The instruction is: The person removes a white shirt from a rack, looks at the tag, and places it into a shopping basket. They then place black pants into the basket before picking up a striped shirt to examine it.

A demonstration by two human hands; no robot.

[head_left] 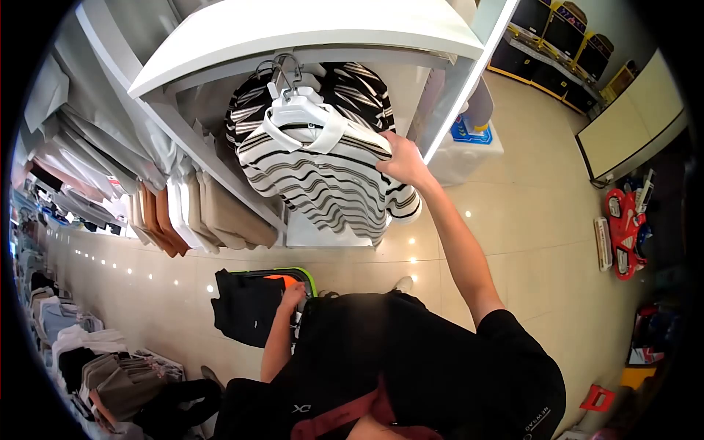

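Observation:
My right hand [402, 160] pinches the shoulder of a white polo shirt [323, 176] with dark wavy stripes. That shirt hangs from a white hanger [299, 110] on the rack, in front of a black and white patterned shirt [246, 110]. Low at my side, my left hand [293, 295] is closed at a green-rimmed shopping basket [309, 279]; the part it grips is mostly hidden. Folded black clothing [248, 308] lies over the basket, with a bit of orange beside it.
A white shelf unit [315, 26] frames the hanging shirts. Trousers [220, 213] in brown, white and beige hang at left. More folded clothes [110, 374] stand lower left. On the right are a white-covered table [469, 150] and a red toy-like item [623, 231] on the tiled floor.

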